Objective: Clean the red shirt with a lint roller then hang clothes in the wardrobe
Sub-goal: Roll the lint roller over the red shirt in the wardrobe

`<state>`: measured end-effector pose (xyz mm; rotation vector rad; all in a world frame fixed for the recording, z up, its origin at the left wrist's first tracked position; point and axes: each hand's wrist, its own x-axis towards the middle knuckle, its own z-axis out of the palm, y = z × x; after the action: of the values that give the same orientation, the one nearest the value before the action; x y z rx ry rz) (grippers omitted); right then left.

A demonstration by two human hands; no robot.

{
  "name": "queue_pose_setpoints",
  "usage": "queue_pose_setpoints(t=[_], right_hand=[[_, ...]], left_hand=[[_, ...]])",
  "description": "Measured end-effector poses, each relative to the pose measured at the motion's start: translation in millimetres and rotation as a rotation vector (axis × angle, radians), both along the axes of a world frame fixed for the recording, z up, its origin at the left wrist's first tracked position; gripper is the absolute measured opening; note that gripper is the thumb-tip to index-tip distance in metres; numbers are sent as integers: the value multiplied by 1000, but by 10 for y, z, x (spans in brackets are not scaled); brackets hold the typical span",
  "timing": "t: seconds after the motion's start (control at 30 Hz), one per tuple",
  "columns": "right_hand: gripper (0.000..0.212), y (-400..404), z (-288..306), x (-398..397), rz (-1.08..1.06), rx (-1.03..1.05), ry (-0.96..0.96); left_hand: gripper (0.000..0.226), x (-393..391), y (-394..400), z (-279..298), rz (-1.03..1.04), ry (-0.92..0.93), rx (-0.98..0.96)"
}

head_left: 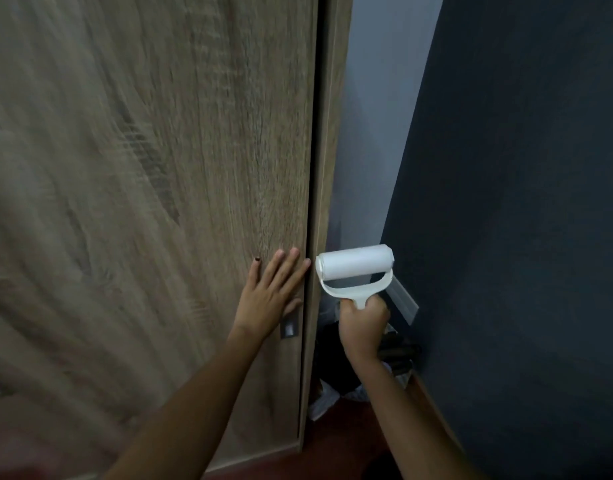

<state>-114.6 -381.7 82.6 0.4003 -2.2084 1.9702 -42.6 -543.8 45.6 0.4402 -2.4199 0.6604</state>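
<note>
A wood-grain wardrobe door fills the left and middle of the head view. My left hand lies flat on the door with straight fingers, near its right edge and just above a small metal handle. My right hand grips the handle of a white lint roller, which points upward to the right of the door's edge. No red shirt or other clothes are in view.
The wardrobe's side panel stands right of the door. A dark blue wall closes the right side, with a pale wall behind. Dark bags or items lie on the floor in the narrow gap below my right hand.
</note>
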Motion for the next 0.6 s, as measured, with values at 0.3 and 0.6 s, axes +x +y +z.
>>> queue_pose_setpoints(t=[0.3, 0.6], right_hand=[[9, -119, -45, 150, 132, -28, 67], [19, -187, -45, 387, 266, -6, 18]], left_hand=[[88, 97, -74, 27, 8, 28, -42], [85, 467, -237, 16, 118, 36, -40]])
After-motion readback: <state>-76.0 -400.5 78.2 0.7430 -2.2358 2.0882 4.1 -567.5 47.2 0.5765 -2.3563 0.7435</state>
